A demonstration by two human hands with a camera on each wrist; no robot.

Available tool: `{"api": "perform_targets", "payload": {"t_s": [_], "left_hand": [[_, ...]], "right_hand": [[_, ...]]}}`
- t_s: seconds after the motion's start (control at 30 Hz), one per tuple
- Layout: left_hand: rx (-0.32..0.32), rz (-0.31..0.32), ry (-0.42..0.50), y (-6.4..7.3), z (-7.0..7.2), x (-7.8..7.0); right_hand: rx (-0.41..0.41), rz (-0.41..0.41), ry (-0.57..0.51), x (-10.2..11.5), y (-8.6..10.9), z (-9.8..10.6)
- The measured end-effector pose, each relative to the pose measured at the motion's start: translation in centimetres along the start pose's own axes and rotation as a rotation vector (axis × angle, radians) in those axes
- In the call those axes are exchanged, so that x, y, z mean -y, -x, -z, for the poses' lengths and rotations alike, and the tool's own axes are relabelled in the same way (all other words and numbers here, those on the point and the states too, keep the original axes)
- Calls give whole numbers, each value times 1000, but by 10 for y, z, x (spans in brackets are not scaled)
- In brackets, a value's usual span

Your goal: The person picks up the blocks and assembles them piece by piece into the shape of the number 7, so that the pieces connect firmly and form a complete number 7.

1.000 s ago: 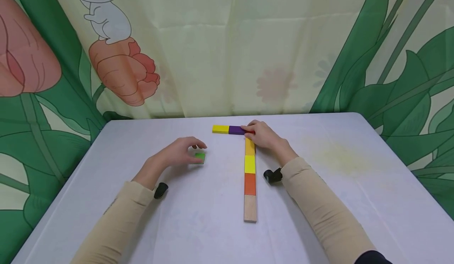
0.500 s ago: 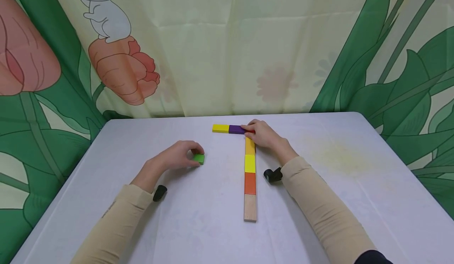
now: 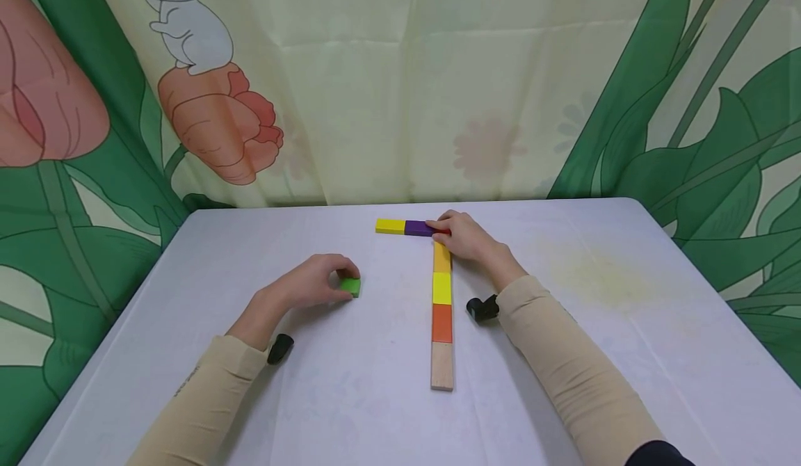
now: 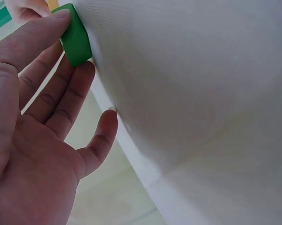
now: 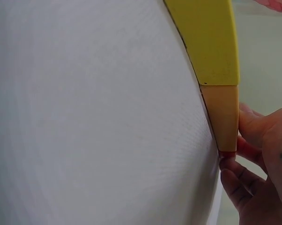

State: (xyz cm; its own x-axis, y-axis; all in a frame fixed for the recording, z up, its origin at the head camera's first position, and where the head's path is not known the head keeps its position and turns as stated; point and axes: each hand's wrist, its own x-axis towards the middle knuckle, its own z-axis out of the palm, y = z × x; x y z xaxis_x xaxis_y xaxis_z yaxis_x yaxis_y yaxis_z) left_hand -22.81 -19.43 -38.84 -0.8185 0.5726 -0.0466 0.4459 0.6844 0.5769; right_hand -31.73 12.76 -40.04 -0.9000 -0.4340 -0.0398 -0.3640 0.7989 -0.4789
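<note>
Left of the middle of the table, my left hand [image 3: 320, 279] pinches a small green block [image 3: 351, 286] between thumb and fingertips. The left wrist view shows the green block [image 4: 77, 40] low over the white cloth. Farther back, my right hand [image 3: 468, 238] grips a red block [image 5: 226, 153] at the corner of a block layout, its fingers covering most of it. A purple block [image 3: 418, 228] and a yellow block [image 3: 390, 226] run leftward from that corner. Toward me runs a column: a yellow-orange block [image 3: 441, 258], a yellow one, an orange block [image 3: 441, 323] and a plain wooden block [image 3: 441, 366].
A white cloth [image 3: 363, 396] covers the table, with a faint yellowish stain on the right side. Behind the far edge hangs a printed curtain [image 3: 375, 104] with a rabbit, a carrot and leaves. Black wrist cameras sit under both sleeves.
The left hand's fingers have closed on the green block, and it has slid slightly toward me with it. The right hand stays in place at the red block.
</note>
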Motion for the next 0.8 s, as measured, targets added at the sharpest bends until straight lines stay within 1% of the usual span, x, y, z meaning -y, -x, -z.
{"api": "perform_targets", "payload": {"t_s": [0.13,0.3,0.43,0.7,0.8], "left_hand": [[1,5,-3,0,0,-1],[13,14,-11,1,1,-6],[14,18,-18,0,2,-6],[3,35,-19,-6,5,-5],[-5,27,-18,-9,6,-4]], "right_hand": [[2,-13,-3,0,0,0],[0,-9,-3,0,1,1],[1,-7,-4,0,1,1],[2,0,-2,1,1,2],[3,-6,-4,2,1,2]]}}
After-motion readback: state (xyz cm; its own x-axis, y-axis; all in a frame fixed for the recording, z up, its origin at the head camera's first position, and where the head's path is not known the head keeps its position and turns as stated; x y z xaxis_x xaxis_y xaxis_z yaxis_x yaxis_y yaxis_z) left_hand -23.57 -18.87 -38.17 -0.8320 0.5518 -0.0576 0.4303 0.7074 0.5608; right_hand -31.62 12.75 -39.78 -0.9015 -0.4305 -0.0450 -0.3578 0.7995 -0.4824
